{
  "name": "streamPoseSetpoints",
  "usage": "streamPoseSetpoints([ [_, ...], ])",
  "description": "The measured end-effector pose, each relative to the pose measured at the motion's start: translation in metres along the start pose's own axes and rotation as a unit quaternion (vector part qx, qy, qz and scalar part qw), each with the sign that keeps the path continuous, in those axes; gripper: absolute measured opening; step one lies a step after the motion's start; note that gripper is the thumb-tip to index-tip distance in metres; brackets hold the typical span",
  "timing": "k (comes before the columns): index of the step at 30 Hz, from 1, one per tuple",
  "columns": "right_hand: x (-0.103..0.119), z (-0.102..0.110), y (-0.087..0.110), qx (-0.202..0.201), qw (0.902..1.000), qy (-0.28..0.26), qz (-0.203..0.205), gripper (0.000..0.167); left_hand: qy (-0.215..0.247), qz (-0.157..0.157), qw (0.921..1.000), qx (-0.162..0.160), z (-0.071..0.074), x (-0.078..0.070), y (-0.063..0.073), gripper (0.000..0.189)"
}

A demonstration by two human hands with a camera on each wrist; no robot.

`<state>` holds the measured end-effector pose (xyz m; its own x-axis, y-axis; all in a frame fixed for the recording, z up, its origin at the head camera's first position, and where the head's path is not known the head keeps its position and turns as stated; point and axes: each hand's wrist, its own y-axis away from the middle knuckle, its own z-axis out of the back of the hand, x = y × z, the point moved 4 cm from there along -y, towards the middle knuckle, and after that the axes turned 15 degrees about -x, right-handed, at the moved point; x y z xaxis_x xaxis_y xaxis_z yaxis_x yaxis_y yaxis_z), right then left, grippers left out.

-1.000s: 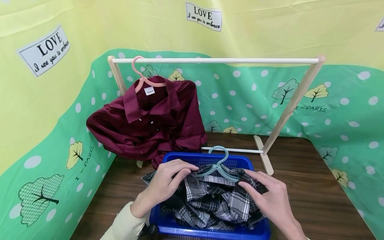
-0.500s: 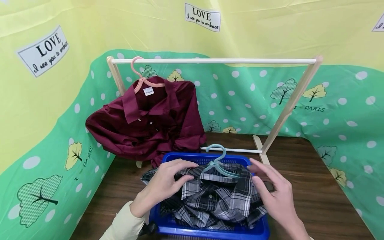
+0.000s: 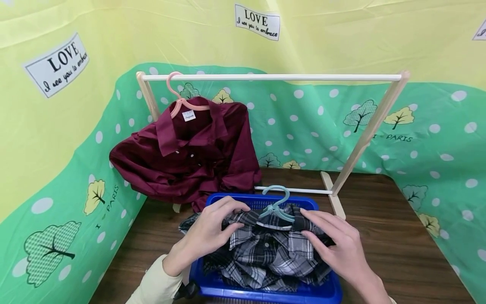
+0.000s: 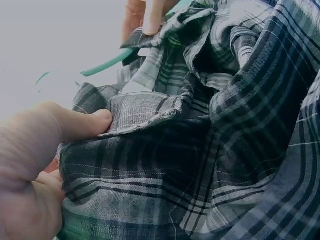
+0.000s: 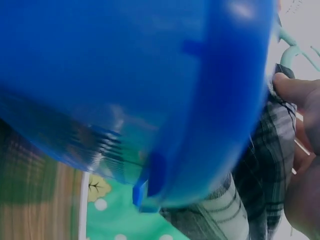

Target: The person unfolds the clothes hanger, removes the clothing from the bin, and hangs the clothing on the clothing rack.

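Note:
A black-and-grey plaid shirt (image 3: 265,257) lies bunched in a blue plastic basket (image 3: 326,291). A light teal clothes hanger (image 3: 273,208) sits in its collar, with the hook standing up above the cloth. My left hand (image 3: 212,228) pinches the collar on the left; in the left wrist view the thumb (image 4: 90,124) presses on the folded cloth. On the opposite side, my right hand (image 3: 341,245) pinches the collar between thumb and fingers beside the hanger. The hanger's arms are mostly hidden under the shirt. The basket wall (image 5: 150,75) fills much of the right wrist view.
Behind the basket stands a wooden clothes rack (image 3: 364,143) with a white rail (image 3: 288,77). A maroon shirt (image 3: 197,156) hangs at its left end on a pink hanger (image 3: 174,84). Printed green and yellow cloth (image 3: 436,160) encloses the dark wooden table (image 3: 402,253).
My right hand let go of the collar, moved out to the right, then came back and pinches it again. The collar's right side is now folded up near the hanger. The left hand stays near its place.

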<state>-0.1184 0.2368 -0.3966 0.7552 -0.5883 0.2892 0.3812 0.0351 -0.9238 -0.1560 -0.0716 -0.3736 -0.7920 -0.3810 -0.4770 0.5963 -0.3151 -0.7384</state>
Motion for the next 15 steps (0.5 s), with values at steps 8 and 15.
streamPoseSetpoints([
  [8, 0.0002, -0.0029, 0.0013, -0.003, 0.9995, 0.012, -0.029, 0.047, 0.005, -0.007, 0.9994, -0.032, -0.0024, 0.0025, -0.0014, 0.033],
  [15, -0.0025, 0.0020, 0.0017, -0.011, 0.9985, 0.023, -0.049, 0.050, -0.043, -0.031, 0.9951, -0.083, 0.0049, 0.0050, -0.0018, 0.026],
])
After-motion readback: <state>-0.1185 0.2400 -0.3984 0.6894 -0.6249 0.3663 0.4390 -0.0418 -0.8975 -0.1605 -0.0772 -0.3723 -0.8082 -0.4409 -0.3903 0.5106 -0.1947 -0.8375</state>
